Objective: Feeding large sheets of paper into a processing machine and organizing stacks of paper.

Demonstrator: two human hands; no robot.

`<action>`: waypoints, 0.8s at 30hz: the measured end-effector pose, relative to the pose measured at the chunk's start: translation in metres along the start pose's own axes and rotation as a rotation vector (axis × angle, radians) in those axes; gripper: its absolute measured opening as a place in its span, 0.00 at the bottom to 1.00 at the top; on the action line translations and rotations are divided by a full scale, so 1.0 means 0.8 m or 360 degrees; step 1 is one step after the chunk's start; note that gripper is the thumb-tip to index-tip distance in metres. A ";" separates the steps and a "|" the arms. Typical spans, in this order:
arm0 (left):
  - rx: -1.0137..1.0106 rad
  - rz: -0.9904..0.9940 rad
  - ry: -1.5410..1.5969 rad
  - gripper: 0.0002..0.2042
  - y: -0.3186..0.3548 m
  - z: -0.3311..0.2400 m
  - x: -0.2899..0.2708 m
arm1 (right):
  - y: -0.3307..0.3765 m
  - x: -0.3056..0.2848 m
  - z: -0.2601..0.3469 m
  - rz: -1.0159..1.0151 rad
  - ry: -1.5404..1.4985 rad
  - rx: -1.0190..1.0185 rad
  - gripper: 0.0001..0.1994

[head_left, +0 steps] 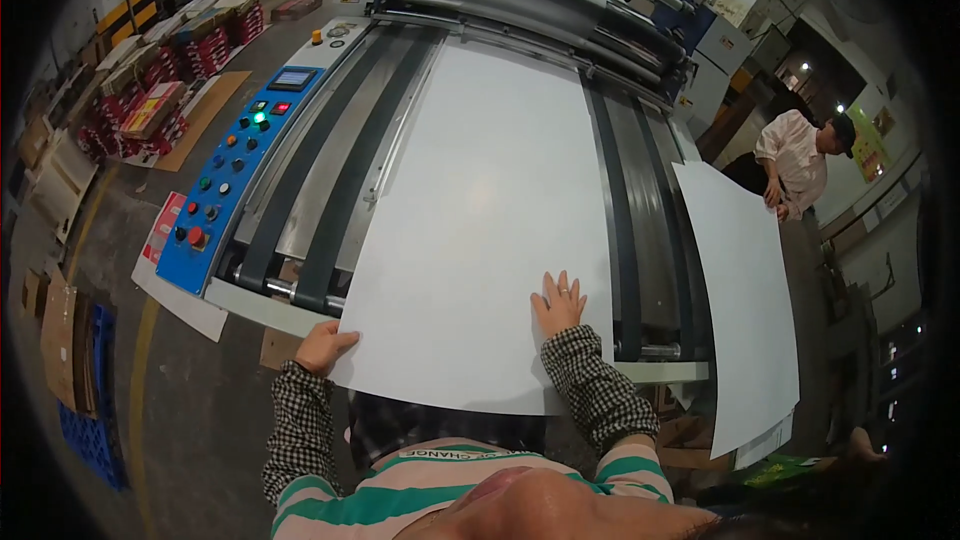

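Note:
A large white sheet (480, 210) lies lengthwise over the belts of a feed table, its far end at the rollers and its near edge overhanging toward my body. My left hand (325, 347) pinches the sheet's near left edge, thumb on top and the other fingers partly hidden. My right hand (560, 306) rests flat on the near right part of the sheet, fingers spread.
A roller machine (530, 0) stands at the far end. Left of the belts (350, 170) runs a blue control panel (225, 175) with buttons. At right, a person (800, 155) touches a stack of white sheets (745, 290). Red-and-white stacks (155, 110) stand at far left.

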State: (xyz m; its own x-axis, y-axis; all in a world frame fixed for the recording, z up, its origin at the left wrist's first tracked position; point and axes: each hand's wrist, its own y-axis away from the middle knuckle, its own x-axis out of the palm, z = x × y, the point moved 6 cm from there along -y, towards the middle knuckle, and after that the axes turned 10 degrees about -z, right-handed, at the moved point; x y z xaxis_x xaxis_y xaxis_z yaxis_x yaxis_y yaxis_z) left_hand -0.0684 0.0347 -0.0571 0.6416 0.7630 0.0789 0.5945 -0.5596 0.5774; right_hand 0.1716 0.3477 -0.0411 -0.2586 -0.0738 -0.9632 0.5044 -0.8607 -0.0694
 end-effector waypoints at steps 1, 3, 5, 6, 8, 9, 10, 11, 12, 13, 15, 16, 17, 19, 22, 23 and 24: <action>0.0005 0.0005 0.0008 0.13 -0.009 -0.008 -0.001 | -0.014 0.004 0.003 0.0010 0.0027 -0.0009 0.27; 0.0080 -0.0034 -0.0125 0.08 -0.026 -0.031 -0.007 | -0.041 0.008 0.007 0.0014 0.0059 -0.0013 0.27; 0.0205 -0.0109 -0.0331 0.07 -0.031 -0.053 -0.010 | -0.069 0.009 0.007 0.0009 0.0103 0.0015 0.28; 0.0263 -0.0339 -0.0316 0.07 -0.031 -0.068 -0.018 | -0.086 0.007 0.013 0.0002 0.0105 0.0024 0.28; 0.0317 -0.0563 -0.0307 0.08 -0.032 -0.080 -0.025 | -0.109 -0.003 0.023 -0.0051 0.0148 -0.0005 0.26; 0.0569 -0.0675 -0.0301 0.08 -0.033 -0.093 -0.026 | -0.116 0.001 0.009 -0.0059 0.0160 0.0019 0.26; 0.0834 -0.0782 -0.0288 0.08 -0.034 -0.110 -0.023 | -0.132 -0.001 0.001 -0.0253 -0.0290 -0.0111 0.22; 0.0847 -0.0747 -0.0287 0.08 -0.038 -0.114 -0.016 | -0.143 -0.008 -0.014 -0.0453 -0.0734 -0.0246 0.19; 0.0782 -0.0741 -0.0211 0.08 -0.038 -0.111 -0.016 | -0.145 -0.008 -0.033 -0.0465 -0.0728 -0.0239 0.19; 0.0715 -0.0737 -0.0135 0.09 -0.036 -0.107 -0.018 | -0.136 -0.021 -0.056 -0.0683 -0.0564 -0.0368 0.15; 0.0737 -0.0742 -0.0142 0.08 -0.035 -0.105 -0.025 | -0.126 -0.057 -0.139 -0.0924 -0.0205 -0.0486 0.07; 0.0734 -0.0824 -0.0127 0.08 -0.030 -0.098 -0.045 | -0.095 -0.093 -0.161 -0.1335 0.0177 -0.0503 0.08; 0.0730 -0.0908 -0.0110 0.08 -0.024 -0.090 -0.064 | -0.073 -0.132 -0.191 -0.1248 0.0361 -0.0030 0.15; 0.0754 -0.0913 -0.0045 0.07 -0.021 -0.085 -0.068 | -0.012 -0.185 -0.321 -0.0794 0.0839 0.0946 0.28; 0.0730 -0.0827 -0.0041 0.08 -0.025 -0.080 -0.054 | 0.108 -0.201 -0.452 -0.0582 0.1222 0.1449 0.30; 0.0722 -0.0805 -0.0030 0.08 -0.031 -0.079 -0.036 | 0.130 -0.195 -0.482 -0.0209 0.1248 0.1659 0.28; 0.0780 -0.0676 -0.0050 0.07 -0.035 -0.083 -0.009 | 0.129 -0.190 -0.482 -0.0215 0.1040 0.1631 0.24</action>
State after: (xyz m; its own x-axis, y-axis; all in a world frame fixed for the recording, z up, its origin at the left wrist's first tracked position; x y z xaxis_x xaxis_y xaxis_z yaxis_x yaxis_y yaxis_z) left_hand -0.1219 0.0665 -0.0198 0.3115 0.9447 -0.1030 0.9471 -0.2998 0.1146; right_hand 0.5806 0.4641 -0.0022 0.3530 0.0596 -0.9337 -0.4530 -0.8623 -0.2264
